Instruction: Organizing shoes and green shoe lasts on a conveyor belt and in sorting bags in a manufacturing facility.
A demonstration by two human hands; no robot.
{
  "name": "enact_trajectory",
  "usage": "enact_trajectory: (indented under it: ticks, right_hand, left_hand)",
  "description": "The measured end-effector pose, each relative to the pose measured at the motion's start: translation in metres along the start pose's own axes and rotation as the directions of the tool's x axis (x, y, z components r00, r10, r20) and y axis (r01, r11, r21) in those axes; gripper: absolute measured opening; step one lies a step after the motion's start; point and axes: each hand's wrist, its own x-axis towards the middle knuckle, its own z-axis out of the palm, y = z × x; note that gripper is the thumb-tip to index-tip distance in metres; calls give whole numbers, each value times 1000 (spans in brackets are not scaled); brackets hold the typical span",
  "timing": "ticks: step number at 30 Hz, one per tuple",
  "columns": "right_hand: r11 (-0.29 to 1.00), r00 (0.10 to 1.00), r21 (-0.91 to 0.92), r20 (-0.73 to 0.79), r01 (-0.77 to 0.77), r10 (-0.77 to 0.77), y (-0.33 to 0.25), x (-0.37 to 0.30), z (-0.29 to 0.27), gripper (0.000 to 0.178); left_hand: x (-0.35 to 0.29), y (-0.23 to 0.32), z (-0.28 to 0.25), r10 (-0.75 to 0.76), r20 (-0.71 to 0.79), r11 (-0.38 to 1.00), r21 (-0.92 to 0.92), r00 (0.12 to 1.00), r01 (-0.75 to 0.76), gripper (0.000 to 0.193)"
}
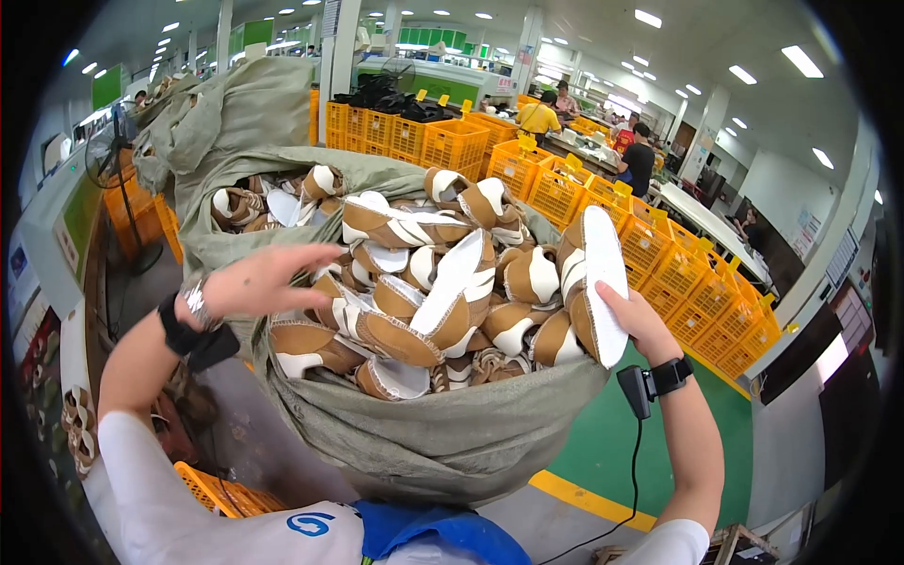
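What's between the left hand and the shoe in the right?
In the head view, piled brown shoes lie between the left hand and the held shoe.

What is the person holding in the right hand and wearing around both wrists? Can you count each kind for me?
Brown-and-white shoe upper, held in the right hand: 1
Black wrist straps, one on each side: 2
Silver wristband, on the left: 1
Total: 4
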Motion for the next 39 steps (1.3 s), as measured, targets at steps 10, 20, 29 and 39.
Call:
enact_trajectory:
  ticks: [10,20,29,39]
  right_hand:
    - [991,975,122,218,-64,36,-12,-13,19,55]
    - [790,933,530,332,-307,139,17,-4,39,62]
    - [772,940,572,329,-277,93,16,9,44,63]
    - [761,963,603,247,-241,109,33,-1,47,59]
  left_hand:
    - [246,24,10,149,51,966,205,987,-157,73]
    - [315,25,81,-118,305,744,658,945,-119,61]
    - [247,-12,-31,-164,106,886,-422,981,194,27]
    - [275,36,79,5,578,504,-706,816,497,69]
